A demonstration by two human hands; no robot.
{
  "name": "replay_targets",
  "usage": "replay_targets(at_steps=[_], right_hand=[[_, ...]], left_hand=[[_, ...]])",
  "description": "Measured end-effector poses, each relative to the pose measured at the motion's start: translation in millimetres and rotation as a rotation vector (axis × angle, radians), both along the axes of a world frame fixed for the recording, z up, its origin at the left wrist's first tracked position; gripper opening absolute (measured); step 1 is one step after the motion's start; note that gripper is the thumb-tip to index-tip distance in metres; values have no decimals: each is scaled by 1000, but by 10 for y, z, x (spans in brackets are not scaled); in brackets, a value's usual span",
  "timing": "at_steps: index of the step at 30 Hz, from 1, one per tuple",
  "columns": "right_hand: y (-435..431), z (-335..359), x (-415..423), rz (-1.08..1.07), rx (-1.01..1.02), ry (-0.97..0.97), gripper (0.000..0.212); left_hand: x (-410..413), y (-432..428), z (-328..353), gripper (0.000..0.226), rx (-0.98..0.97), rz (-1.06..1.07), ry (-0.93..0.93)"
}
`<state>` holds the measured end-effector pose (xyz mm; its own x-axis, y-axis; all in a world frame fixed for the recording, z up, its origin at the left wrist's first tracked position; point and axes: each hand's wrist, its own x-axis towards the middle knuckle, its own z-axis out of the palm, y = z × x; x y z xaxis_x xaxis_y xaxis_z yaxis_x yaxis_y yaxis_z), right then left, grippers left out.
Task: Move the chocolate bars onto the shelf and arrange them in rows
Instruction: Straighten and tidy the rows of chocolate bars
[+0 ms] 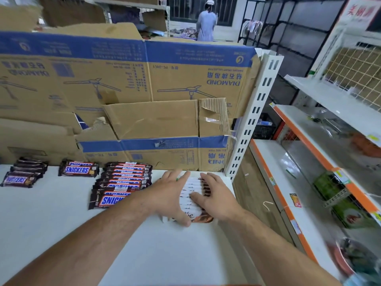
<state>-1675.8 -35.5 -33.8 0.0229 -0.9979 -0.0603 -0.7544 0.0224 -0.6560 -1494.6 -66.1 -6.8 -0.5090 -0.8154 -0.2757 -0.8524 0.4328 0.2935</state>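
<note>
The white bars [190, 193] sit in a tight overlapping row at the right end of the shelf [61, 213], right up by the white post [253, 112]. They're basically sandwiched: left hand [171, 195] flat against the row's left side, right hand [218, 195] against its right side. Fingers are pretty much straight on both, so it's pressing, not grabbing. The right thumb lies across the wrappers and the left thumb is down at the near end. Just left of that is a long Snickers row [121, 182], partly hidden by the left forearm. Further left there's a small Snickers pile [78, 169], then a far-left pile [22, 174], each on its own. Torn cardboard [144, 79] stands along the back of the shelf. Off to the right is another rack [268, 162], and a figure [206, 23] stands way back.
</note>
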Motion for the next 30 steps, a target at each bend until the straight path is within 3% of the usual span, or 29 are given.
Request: replay_targets(at_steps=[5,12,21,23,30], right_hand=[[134,-65,-70,-22,-15,-51,92],[166,-139,-19,-50,-27,-155,104],[145,-198,12,-37,-23,-234,93],[126,-194,-5,-48,-21,-265,107],[-3,-151,55,-21,5,-184,116]], left_hand=[[221,-77,-20,154,72,40,-88],[201,-13,-23,143,3,42,-57],[195,2,-60,138,97,51,-56],[201,5,-67,137,95,47,-68],[187,-148,1,133,47,28,-63]])
